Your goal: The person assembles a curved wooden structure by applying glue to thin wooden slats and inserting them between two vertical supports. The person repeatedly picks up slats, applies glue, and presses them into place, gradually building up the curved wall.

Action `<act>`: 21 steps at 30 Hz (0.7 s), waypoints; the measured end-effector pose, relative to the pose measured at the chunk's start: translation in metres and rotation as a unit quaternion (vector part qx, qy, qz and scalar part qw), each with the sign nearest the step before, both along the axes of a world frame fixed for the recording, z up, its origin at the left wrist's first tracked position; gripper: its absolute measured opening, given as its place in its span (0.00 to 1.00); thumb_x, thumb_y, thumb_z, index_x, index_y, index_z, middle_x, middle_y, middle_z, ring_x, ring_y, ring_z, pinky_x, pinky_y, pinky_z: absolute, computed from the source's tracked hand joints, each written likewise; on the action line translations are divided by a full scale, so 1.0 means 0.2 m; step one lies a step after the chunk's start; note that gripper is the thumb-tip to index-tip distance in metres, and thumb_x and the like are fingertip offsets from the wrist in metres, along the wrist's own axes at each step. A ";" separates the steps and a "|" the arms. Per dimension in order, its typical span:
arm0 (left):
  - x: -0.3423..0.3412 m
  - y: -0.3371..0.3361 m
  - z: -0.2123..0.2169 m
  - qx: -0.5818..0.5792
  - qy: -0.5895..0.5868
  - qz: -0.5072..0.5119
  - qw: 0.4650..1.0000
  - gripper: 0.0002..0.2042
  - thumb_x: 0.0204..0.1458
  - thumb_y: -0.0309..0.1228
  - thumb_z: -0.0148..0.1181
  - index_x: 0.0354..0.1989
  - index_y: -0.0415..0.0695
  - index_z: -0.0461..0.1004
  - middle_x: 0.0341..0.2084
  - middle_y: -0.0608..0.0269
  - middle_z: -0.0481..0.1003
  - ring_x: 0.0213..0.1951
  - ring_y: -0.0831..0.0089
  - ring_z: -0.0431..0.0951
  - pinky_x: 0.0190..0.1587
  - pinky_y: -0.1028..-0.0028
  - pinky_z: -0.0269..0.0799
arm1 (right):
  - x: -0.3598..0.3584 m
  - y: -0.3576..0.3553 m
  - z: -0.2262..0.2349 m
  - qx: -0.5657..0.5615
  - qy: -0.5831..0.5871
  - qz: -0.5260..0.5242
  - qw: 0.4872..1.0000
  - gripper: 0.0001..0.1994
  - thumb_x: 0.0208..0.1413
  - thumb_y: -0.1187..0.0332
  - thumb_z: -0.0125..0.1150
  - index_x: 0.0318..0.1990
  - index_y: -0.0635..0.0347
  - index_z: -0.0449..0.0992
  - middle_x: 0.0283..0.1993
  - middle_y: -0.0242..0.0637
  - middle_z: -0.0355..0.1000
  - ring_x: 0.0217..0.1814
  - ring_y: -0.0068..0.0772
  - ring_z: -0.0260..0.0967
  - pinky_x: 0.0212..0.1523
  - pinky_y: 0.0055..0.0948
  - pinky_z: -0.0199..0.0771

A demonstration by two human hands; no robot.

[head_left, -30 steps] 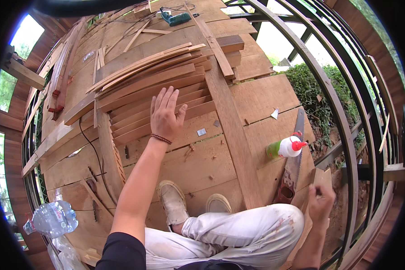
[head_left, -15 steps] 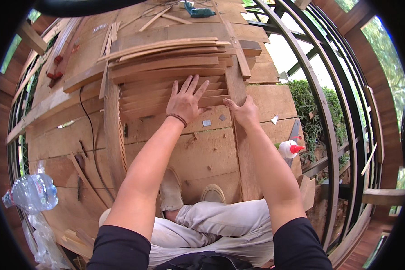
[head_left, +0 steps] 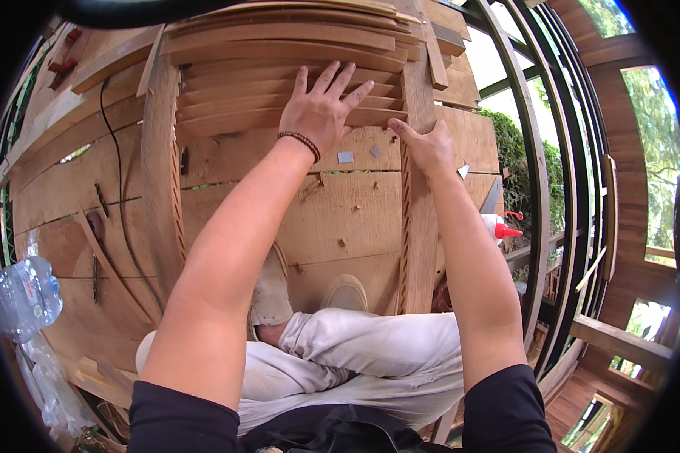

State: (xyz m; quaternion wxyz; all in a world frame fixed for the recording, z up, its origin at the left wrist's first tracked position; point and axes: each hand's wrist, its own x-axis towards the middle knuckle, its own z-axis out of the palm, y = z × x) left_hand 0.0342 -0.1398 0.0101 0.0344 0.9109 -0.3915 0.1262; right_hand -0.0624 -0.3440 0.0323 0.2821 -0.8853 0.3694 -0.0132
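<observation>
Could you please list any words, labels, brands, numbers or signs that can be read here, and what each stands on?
No text is legible.
Clear plastic bottle: its label is too small and blurred to read.
White bottle with red nozzle: no lettering can be made out.

Person's clothing, seen from above: a black top with short sleeves (head_left: 185, 408) ending above the elbows, and black fabric bunched in soft folds at the waist. Both the left hand (head_left: 315, 113) and the right hand (head_left: 433, 149) are bare. A bracelet (head_left: 302, 141) of small, dark reddish-brown beads circles the left wrist. The trousers (head_left: 385, 347) are loose, off-white and wrinkled. A beige shoe (head_left: 345, 293) shows a rounded toe edged by a paler rim.
</observation>
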 end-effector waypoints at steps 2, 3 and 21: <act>0.00 -0.01 -0.01 0.002 -0.001 0.003 1.000 0.47 0.51 0.48 0.71 0.78 0.72 0.48 0.76 0.67 0.54 0.75 0.67 0.55 0.75 0.47 0.54 | 0.01 -0.01 -0.02 0.002 0.004 -0.003 1.000 0.55 0.38 0.31 0.76 0.57 0.78 0.67 0.56 0.66 0.74 0.62 0.61 0.72 0.60 0.45 0.74; 0.00 -0.01 -0.02 0.004 -0.002 0.004 1.000 0.47 0.51 0.48 0.71 0.78 0.72 0.48 0.76 0.68 0.54 0.75 0.67 0.55 0.75 0.47 0.54 | 0.01 -0.02 -0.03 0.009 0.004 -0.006 1.000 0.55 0.38 0.31 0.76 0.57 0.79 0.67 0.56 0.66 0.74 0.62 0.60 0.73 0.61 0.45 0.74; 0.01 -0.02 -0.04 0.035 -0.018 0.016 0.999 0.42 0.58 0.53 0.63 0.78 0.76 0.44 0.78 0.69 0.50 0.77 0.68 0.51 0.76 0.47 0.50 | 0.02 -0.01 -0.01 -0.007 0.034 -0.011 0.999 0.57 0.38 0.29 0.76 0.58 0.79 0.67 0.57 0.63 0.72 0.60 0.54 0.74 0.58 0.43 0.75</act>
